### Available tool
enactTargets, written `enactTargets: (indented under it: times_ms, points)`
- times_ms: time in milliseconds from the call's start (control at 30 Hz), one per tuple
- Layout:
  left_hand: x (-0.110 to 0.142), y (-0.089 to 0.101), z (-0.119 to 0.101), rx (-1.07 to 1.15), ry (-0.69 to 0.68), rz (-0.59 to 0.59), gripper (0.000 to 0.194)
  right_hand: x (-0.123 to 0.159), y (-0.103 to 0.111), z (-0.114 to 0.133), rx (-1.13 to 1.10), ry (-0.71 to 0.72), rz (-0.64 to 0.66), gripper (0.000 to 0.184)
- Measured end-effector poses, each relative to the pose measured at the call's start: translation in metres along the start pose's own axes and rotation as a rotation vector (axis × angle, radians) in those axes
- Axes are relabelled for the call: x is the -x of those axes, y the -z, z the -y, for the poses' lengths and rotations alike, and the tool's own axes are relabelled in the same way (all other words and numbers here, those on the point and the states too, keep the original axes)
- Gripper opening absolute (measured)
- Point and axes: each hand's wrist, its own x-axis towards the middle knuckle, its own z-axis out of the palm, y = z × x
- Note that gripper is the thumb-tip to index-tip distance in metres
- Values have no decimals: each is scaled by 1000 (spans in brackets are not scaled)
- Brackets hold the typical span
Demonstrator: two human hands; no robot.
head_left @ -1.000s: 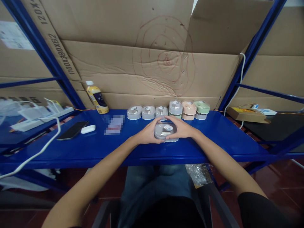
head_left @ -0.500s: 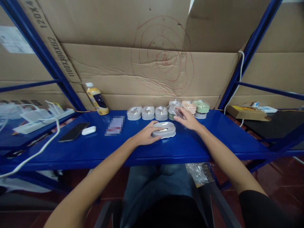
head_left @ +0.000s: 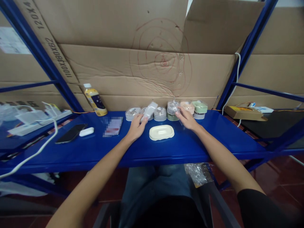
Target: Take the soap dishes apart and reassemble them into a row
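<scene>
My left hand [head_left: 137, 126] is closed on a pale, whitish-grey plastic piece [head_left: 151, 109], held tilted in front of the back row; its exact shape is blurred. Below and between my hands, a cream oval tray [head_left: 161, 138] with a shallow recess lies on the blue table. My right hand [head_left: 187, 118] grips a clear plastic lid [head_left: 177, 111], hard to make out against the boxes behind it. Grey lidded boxes [head_left: 160, 114] line the back, one partly hidden by the piece in my left hand.
Stacked grey-and-green, pink [head_left: 187, 107] and green boxes [head_left: 199, 107] continue the row to the right. On the left are a yellow bottle [head_left: 96, 100], a blurred-out phone-like slab [head_left: 113, 127], a white earbud case [head_left: 86, 131], a dark phone [head_left: 71, 133] and a power strip [head_left: 35, 124].
The clear lid came off the grey box and moved right in my right hand. My left hand then lifted the pale grey piece away, up and left, exposing the cream tray.
</scene>
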Motion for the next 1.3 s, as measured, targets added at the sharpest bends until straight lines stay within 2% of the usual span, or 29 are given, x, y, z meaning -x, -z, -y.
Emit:
enactTargets:
  times_ms: [133, 233, 333, 433, 500, 600, 733, 800, 933, 1000, 1067, 1133, 1200, 1300]
  points:
    - [13, 3, -17, -28, -222, 371, 46, 1, -1, 1, -16, 30, 4, 65]
    - [21, 1, -28, -38, -285, 510, 46, 4, -5, 6, -21, 103, 74, 72]
    - [24, -6, -28, -9, -279, 508, 65, 8, -11, 15, 7, 219, 203, 80]
    - [23, -16, -21, 89, -168, 466, 95, 10, -20, 22, 5, 281, 316, 84]
    - [23, -21, -16, 200, -108, 452, 107, 11, -26, 25, 6, 297, 356, 87]
    - [23, -25, -14, 290, -87, 454, 113, 11, -31, 24, 36, 286, 396, 90]
    - [23, -24, -21, 240, -87, 483, 116, 11, -34, 20, 51, 271, 447, 92]
    - [23, -22, -24, 199, -98, 486, 111, 10, -35, 18, 50, 262, 469, 93]
    - [22, -18, -29, 125, -193, 454, 91, 11, -35, 15, 54, 233, 490, 98]
    - [22, -15, -30, 93, -219, 424, 84, 11, -33, 13, 62, 215, 450, 104]
    - [21, -11, -29, 63, -201, 369, 79, 10, -27, 12, 43, 202, 367, 101]
    - [17, -6, -28, 37, -138, 264, 75, 7, -18, 13, 2, 190, 229, 81]
    - [8, -1, -26, 1, -41, 97, 72, 3, -9, 14, -24, 172, 54, 65]
    - [-15, 1, -25, -85, 109, -146, 70, -3, 1, 16, -25, 135, -145, 64]
